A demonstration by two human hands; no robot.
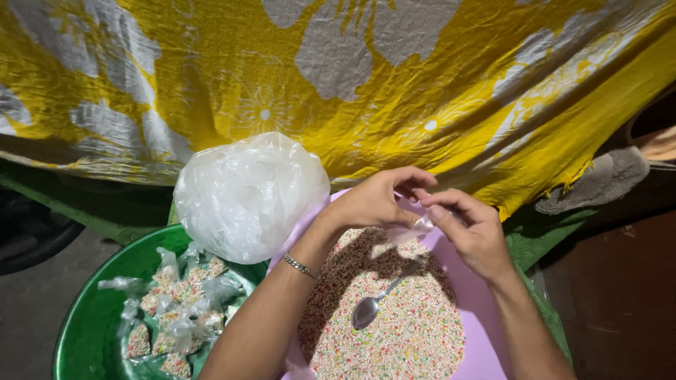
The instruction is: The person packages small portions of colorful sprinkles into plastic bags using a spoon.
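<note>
Lying nearest, at the lower middle of the frame, one spoon (380,299) rests bowl-down on a heap of tiny coloured sweets (401,331), with a darker patch of them at its upper left, in a lilac basin (486,338). To the lower left, a green tub (84,331) holds the filled packets (172,309): small clear bags, knotted; I count roughly eight to ten, though they overlap too much to be sure. Judging by that pile against the big heap left in the basin, the packing looks well begun but far from finished.

Above the heap, both hands meet. The left hand (370,204), one bracelet (301,266) at its wrist, and the right hand (472,232) pinch a small clear bag (415,226) between their fingers (433,211), both clenched on its plastic; whether it is already filled I cannot tell.

Beside them, toward the left, one puffy sack of clear plastic (246,193) stands over the tub's rim. Farthest back, a yellow cloth (422,84) with grey flowers hangs across the whole upper frame.
</note>
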